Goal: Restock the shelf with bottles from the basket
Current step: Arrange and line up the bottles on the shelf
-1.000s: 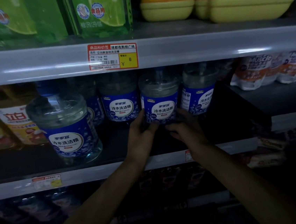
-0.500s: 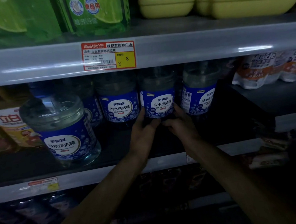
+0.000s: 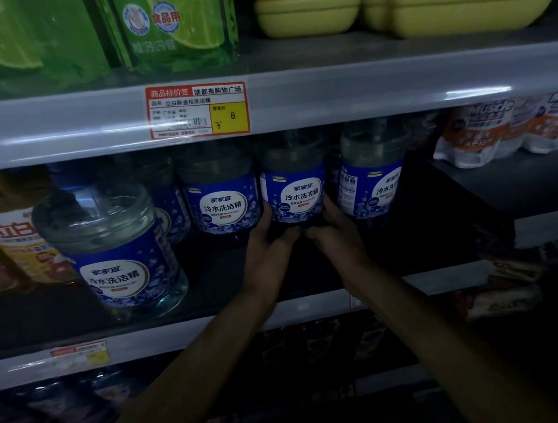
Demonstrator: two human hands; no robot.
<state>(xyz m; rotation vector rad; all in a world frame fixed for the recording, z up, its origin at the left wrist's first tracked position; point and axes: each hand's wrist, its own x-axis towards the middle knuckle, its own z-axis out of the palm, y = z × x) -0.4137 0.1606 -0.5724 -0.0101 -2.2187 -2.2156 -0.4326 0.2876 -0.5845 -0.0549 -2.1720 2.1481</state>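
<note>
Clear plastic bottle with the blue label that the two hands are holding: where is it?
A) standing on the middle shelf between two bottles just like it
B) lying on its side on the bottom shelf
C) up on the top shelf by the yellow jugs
A: the left hand and right hand hold the base of the clear plastic bottle with the blue label, upright on the dark middle shelf between the left matching bottle and the right matching bottle.
</note>
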